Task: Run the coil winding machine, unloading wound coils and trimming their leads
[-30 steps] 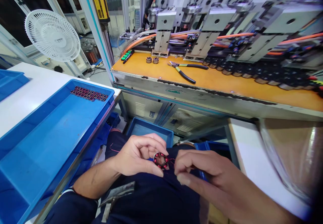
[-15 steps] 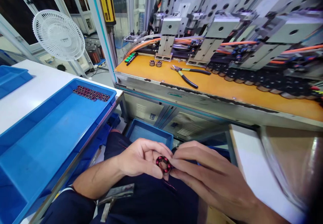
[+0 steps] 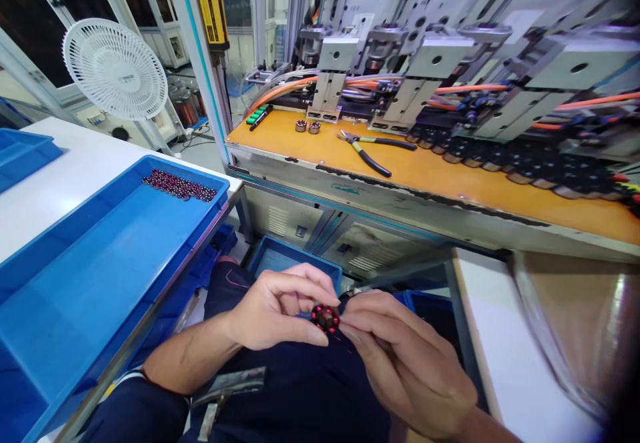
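background, far left: white fan faces this way, presumably for cooling.
blue tray: on white table; wound stators crowd its far end, likely for neat grouping.
left hand: thumb and fingers pinch a red-wound stator core by its rim above the lap, leaving the open face in view.
cutting pliers: handles splayed rightward on orange bench top, seemingly for easy reach.
right hand: fingertips bunched narrow at the core's right edge; cannot tell what they pinch.

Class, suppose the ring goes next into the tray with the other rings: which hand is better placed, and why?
Probably the left hand: it holds the ring and is nearer the tray. The right hand, at the ring's opposite side, is farther off.
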Demonstrator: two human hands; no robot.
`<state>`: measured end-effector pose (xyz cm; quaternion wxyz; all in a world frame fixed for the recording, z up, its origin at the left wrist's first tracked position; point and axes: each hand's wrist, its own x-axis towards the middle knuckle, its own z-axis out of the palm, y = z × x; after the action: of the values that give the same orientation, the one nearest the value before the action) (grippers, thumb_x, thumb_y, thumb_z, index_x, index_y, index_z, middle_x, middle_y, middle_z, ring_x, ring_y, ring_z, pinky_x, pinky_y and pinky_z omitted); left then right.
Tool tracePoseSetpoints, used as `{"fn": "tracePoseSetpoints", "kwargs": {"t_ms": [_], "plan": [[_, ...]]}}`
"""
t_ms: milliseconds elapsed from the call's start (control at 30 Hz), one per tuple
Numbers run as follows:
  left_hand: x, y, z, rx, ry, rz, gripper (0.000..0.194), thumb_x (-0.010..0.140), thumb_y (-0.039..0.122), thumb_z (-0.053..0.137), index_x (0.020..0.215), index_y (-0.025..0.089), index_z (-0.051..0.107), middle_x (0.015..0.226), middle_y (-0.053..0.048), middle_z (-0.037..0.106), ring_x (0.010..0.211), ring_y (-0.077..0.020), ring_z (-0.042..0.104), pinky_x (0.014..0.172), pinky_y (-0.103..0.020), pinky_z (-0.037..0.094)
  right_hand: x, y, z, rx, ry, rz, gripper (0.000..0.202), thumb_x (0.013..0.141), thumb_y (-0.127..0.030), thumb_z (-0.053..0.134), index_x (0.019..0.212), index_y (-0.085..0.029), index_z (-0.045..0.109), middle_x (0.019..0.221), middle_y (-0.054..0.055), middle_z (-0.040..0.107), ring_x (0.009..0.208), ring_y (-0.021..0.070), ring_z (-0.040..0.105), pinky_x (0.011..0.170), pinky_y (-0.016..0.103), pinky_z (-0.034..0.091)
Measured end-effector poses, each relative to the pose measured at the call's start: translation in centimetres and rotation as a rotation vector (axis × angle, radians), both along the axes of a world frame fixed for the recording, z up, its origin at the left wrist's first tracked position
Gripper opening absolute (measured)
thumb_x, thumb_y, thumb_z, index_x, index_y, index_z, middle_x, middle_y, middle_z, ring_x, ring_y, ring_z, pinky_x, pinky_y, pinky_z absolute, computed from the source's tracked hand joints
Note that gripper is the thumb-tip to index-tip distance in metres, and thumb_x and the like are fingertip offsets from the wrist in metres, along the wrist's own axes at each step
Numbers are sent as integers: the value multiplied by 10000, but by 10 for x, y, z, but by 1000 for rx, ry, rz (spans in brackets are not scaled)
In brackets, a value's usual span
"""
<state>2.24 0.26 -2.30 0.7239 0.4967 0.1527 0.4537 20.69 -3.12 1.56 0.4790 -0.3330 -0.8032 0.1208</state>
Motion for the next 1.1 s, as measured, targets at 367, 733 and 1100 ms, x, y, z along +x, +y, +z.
{"fn": "tracePoseSetpoints", "kwargs": {"t_ms": [367, 733, 1100], "plan": [[-7, -9, 5, -47, 154, -24, 258, 807, 219, 722, 1030, 121, 639, 734, -26, 660, 622, -93, 633, 604, -200, 511, -5, -1, -2, 92, -42, -98, 141, 837, -43, 562, 899, -168, 578, 726, 22, 626, 650, 113, 636, 588, 215, 525], [2, -6, -1, -40, -266, 10, 363, 618, 168, 869, 741, 153, 527, 949, -38, 727, 1089, -251, 676, 962, -429, 513, -6, -3, -8, 67, 41, -109, 194, 814, -19, 544, 932, -171, 571, 749, 23, 607, 663, 117, 610, 592, 231, 525], [5, -12, 6, -121, 52, -104, 258, 823, 235, 713, 1025, 135, 587, 718, -5, 642, 592, -78, 628, 590, -192, 518, 0, -3, -7, 178, -46, -152, 178, 816, -43, 550, 919, -188, 567, 734, 16, 621, 629, 125, 633, 588, 240, 539]]}}
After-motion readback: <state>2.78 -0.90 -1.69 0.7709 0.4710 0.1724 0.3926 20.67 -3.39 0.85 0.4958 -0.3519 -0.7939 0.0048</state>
